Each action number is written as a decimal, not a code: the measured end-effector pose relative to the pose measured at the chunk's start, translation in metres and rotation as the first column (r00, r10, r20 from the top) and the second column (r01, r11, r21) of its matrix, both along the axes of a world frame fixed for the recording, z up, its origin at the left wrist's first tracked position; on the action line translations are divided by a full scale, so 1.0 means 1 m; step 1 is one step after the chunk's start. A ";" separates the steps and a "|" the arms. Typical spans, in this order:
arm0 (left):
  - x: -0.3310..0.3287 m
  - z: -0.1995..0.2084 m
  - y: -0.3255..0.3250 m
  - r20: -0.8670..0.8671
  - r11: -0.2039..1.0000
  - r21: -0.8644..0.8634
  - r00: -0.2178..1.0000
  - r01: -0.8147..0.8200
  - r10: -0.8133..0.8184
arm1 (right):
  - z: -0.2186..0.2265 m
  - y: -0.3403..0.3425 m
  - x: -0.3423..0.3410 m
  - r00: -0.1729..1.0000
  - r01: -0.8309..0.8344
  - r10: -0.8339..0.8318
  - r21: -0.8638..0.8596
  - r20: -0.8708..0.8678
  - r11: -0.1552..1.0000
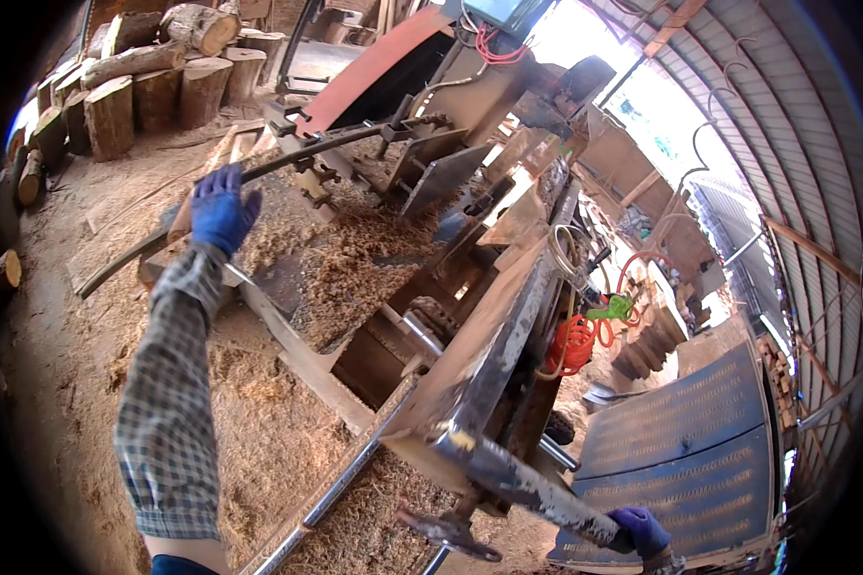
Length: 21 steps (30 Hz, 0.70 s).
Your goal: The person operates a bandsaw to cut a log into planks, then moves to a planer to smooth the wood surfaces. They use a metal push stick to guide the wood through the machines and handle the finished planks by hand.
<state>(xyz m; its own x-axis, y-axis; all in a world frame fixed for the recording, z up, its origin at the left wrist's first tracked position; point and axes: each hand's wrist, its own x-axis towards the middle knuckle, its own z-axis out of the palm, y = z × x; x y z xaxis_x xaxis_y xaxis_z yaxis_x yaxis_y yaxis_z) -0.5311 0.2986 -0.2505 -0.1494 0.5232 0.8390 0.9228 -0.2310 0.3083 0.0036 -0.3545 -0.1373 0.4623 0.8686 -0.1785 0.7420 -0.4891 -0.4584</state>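
Observation:
My left hand [222,209], in a blue glove, is closed over a long dark metal bar [307,151] at the upper left, its thumb sticking out to the side. That bar runs slantwise across a sawdust-covered machine frame [288,347]. At the lower right, my right hand [642,530], gloved in purple-blue, grips the end of a thick, worn metal handle [537,491] with chipped paint. The handle joins a long steel beam [494,369] of the machine. Part of the right hand's fingers is hidden behind the handle's end.
Cut logs [153,86] are stacked at the back left. Sawdust [278,431] covers the floor and heaps on the frame. A red coiled hose [572,345] with a green air gun [612,308] hangs beside the beam. Dark slotted panels [681,450] lie at the right. A metal rail [340,479] crosses below.

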 end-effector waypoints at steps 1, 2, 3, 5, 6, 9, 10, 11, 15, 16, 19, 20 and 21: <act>-0.006 0.001 0.018 -0.027 0.991 -0.118 0.997 0.070 -0.074 | -0.001 -0.003 -0.011 0.971 0.147 -0.136 0.042 -0.194 0.988; -0.015 0.007 0.028 -0.049 0.964 -0.235 0.989 0.124 -0.139 | -0.002 -0.004 -0.019 0.967 0.173 -0.163 0.038 -0.195 0.984; -0.010 0.022 0.026 0.047 0.913 -0.345 0.976 0.217 -0.214 | -0.001 -0.009 -0.033 0.959 0.213 -0.204 0.024 -0.196 0.977; -0.009 0.023 0.040 0.155 0.884 -0.323 0.940 0.339 -0.304 | -0.006 -0.011 -0.078 0.973 0.226 -0.219 0.111 -0.071 0.968; -0.014 0.020 0.045 0.155 0.913 -0.277 0.952 0.299 -0.264 | -0.006 -0.009 -0.086 0.939 0.311 -0.293 0.082 -0.181 0.947; -0.003 0.008 0.049 0.171 0.948 -0.245 0.971 0.204 -0.165 | 0.002 -0.009 -0.110 0.939 0.276 -0.284 -0.069 -0.193 0.959; -0.002 0.007 0.047 0.187 0.951 -0.259 0.975 0.168 -0.122 | -0.015 -0.026 -0.091 0.903 0.261 -0.275 -0.085 -0.330 0.961; 0.012 0.007 0.038 0.106 0.956 -0.241 0.984 0.167 -0.145 | -0.030 -0.043 -0.082 0.953 0.130 -0.139 -0.052 -0.269 0.990; 0.068 -0.022 -0.023 0.215 0.874 -0.382 0.949 0.299 -0.230 | -0.020 -0.055 -0.108 0.932 -0.320 0.334 -0.113 0.144 0.941; 0.080 -0.044 -0.032 0.186 0.915 -0.312 0.961 0.257 -0.207 | -0.013 -0.055 -0.117 0.892 -0.360 0.387 -0.151 0.233 0.921; 0.102 -0.064 -0.062 0.230 0.881 -0.413 0.962 0.231 -0.144 | -0.005 -0.063 -0.140 0.988 -0.007 -0.014 -0.134 -0.156 0.991; 0.104 -0.059 -0.072 0.257 0.878 -0.416 0.957 0.236 -0.135 | 0.004 -0.067 -0.153 0.910 0.158 -0.211 -0.172 -0.357 0.972; 0.102 -0.063 -0.077 0.302 0.881 -0.378 0.938 0.283 -0.172 | -0.014 -0.083 -0.134 0.717 0.289 -0.414 -0.301 -0.561 0.909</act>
